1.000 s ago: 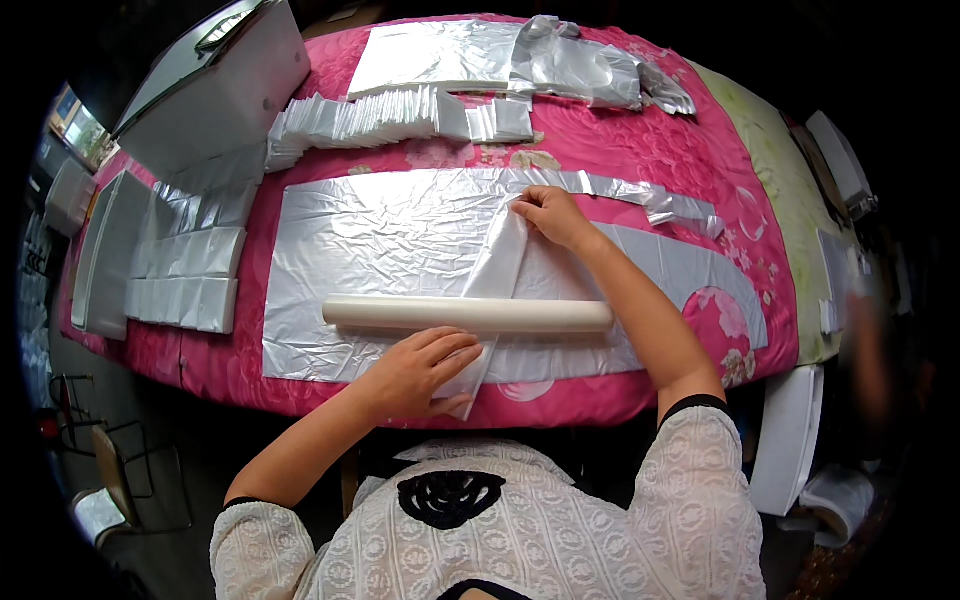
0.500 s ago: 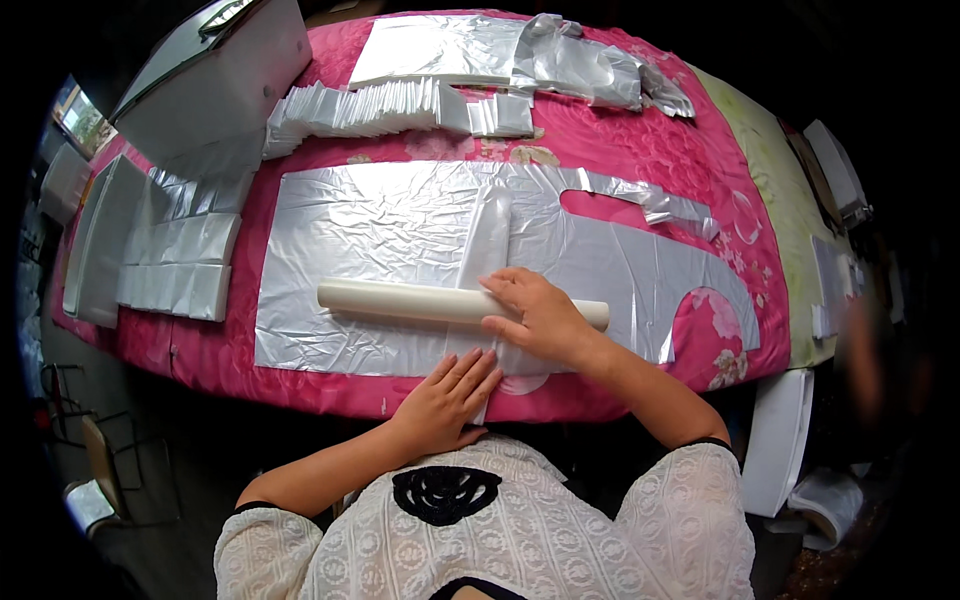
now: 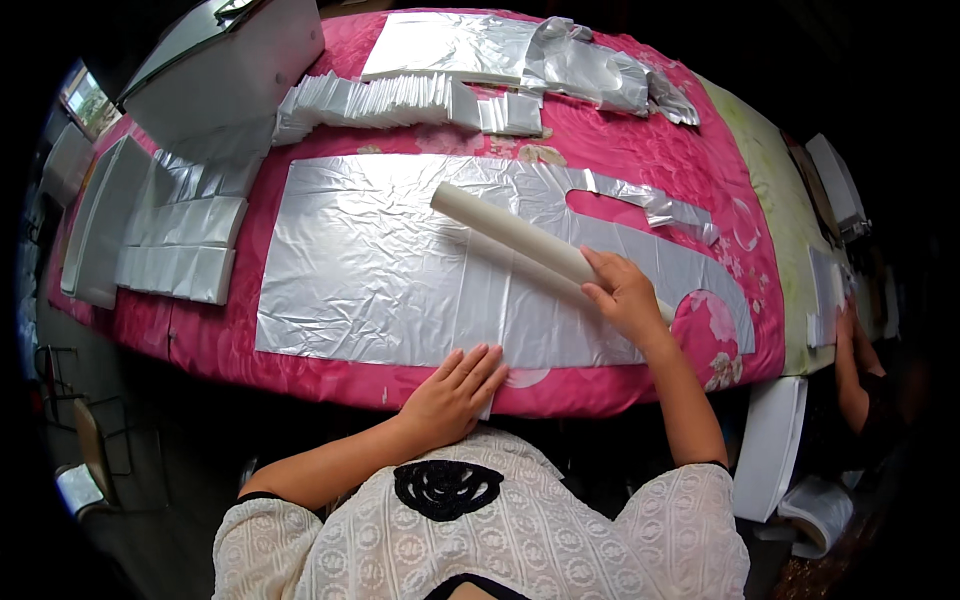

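A silvery, wrinkled plastic sheet (image 3: 350, 255) lies spread on the pink cloth, with curved cut-outs and a narrow strip at its right end. My right hand (image 3: 628, 298) grips a long off-white tube (image 3: 512, 230) near its right end. The tube slants across the sheet, its left end pointing far and appearing raised above the plastic. Flat on the sheet's near edge rests my left hand (image 3: 455, 390), fingers stretched out and holding nothing. A small pale strip shows just below its fingertips, partly hidden.
Folded silvery packets (image 3: 385, 103) stand in a row behind the sheet, before a stack of silvery sheets (image 3: 450, 45). More packets (image 3: 178, 268) sit at left beside white boxes (image 3: 225, 75). At far right, another person's hands (image 3: 850, 335) are near white items on a pale-green cloth (image 3: 745, 135).
My right hand has moved right, gripping the tube, which has turned from lying across to slanting. The folded white band beneath it now lies flat. My left hand stays in place.
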`<state>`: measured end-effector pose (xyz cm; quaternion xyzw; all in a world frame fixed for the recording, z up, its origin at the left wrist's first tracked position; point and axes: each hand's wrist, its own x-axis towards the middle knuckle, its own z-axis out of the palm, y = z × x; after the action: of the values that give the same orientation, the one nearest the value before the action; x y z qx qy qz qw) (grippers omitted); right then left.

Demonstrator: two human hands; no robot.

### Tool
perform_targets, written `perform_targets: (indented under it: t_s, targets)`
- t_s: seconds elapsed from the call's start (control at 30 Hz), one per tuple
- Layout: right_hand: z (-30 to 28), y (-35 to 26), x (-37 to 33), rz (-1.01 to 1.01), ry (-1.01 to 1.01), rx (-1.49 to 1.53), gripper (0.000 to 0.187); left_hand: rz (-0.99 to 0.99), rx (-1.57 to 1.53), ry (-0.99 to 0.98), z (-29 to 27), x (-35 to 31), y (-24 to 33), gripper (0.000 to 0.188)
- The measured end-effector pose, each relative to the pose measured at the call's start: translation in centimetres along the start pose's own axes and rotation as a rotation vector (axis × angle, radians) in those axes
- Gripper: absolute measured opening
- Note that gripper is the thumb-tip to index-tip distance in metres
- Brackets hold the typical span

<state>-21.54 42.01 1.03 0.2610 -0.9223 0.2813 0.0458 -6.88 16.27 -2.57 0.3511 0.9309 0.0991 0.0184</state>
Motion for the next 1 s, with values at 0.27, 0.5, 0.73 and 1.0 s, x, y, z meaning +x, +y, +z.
perform_targets:
  t_s: [0.27, 0.5, 0.73, 1.0]
  targets:
    - [4.5, -5.1, 1.9, -0.327, -0.163, 0.020, 0.052, -0.046, 0.083, 0.103, 2.0, -0.4, 1.2, 0.054]
    - [5.8, -0.6, 10.8, -0.207, 0.045, -0.115, 0.040, 0.057, 0.018, 0.076, 1.4, -0.7, 0.4, 0.055]
    - [6.6, -3.9, 5.2, -0.401, -0.166, 0.089, 0.059, 0.104, -0.138, 0.075, 0.8, -2.9, -2.1, 0.046]
    - [7.0, -7.0, -2.3, -0.500, -0.304, 0.145, 0.045, 0.260, -0.439, 0.174, 0.0, -2.2, -3.9, 0.045]
